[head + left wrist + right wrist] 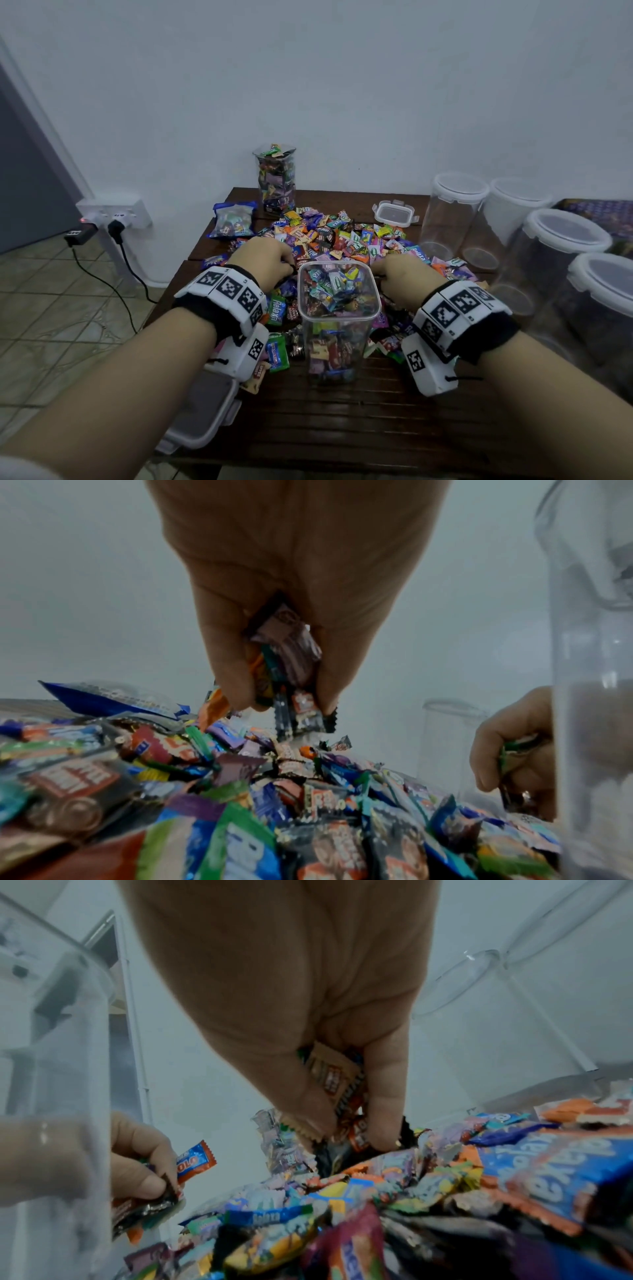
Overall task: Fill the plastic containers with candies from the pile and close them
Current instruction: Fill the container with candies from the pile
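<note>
Both hands are down in the candy pile (342, 236) on the dark wood tabletop (359, 421), one on each side of the open square container (337, 318) sitting right in front. That container is already pretty much full to the rim with wrapped candies, no lid on it.

Left hand (262, 260) has its fingers curled round a bunch of candies; the left wrist view shows wrappers bunched between thumb and fingers (236, 674), with a dark one hanging out the bottom just above the pile. Right hand (404, 277) is doing the same thing on the other side, clutching a fistful, and you can see a beige wrapper (329, 1074) squeezed in there, fingertips (387, 1123) touching the pile.

Further back by the wall stands a second square container (275, 178), full of candy, also with no lid on. A square lid (395, 214) lies at the far edge of the pile, and another lid (202, 411) sits at the near left edge of the tabletop, partly under the left wrist. A blue candy bag (233, 219) lies left of the pile. Off to the right there's a row of round clear jars (452, 212) with white lids on, which look empty.
</note>
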`<state>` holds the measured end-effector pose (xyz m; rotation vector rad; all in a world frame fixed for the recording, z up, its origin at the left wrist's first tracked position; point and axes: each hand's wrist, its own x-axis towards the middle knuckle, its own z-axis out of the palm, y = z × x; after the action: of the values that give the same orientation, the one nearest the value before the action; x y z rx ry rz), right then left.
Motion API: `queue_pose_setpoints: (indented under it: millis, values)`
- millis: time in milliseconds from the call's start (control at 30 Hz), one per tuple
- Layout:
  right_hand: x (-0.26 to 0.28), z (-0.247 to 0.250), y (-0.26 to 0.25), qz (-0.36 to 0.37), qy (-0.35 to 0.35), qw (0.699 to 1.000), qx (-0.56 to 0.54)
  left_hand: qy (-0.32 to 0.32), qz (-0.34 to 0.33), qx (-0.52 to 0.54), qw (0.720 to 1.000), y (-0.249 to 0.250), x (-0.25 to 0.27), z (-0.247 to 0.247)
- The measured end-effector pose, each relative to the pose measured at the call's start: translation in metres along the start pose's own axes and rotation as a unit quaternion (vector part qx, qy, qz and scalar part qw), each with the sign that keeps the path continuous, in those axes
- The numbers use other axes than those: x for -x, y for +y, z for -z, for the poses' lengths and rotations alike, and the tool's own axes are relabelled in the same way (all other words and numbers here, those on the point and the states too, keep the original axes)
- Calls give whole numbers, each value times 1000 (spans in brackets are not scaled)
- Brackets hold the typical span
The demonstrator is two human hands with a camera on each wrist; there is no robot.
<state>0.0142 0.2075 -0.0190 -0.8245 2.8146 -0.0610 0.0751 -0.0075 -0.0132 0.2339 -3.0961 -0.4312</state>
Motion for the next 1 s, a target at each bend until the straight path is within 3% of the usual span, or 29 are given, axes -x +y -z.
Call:
queue_pose_setpoints:
  millis: [233, 500, 767, 1000]
  values:
    - [17, 25, -6, 24, 106, 992, -70, 38, -3, 28, 999, 4, 5, 7]
    - [35, 43, -16, 71, 247, 949, -183, 76, -13, 43, 996, 12, 7, 15]
    - [64, 55, -43, 154, 264, 912, -275, 99, -29, 61, 993, 21, 11, 21]
    - [74, 40, -57, 229, 214, 915, -253, 161, -45, 127, 978, 26, 23, 35]
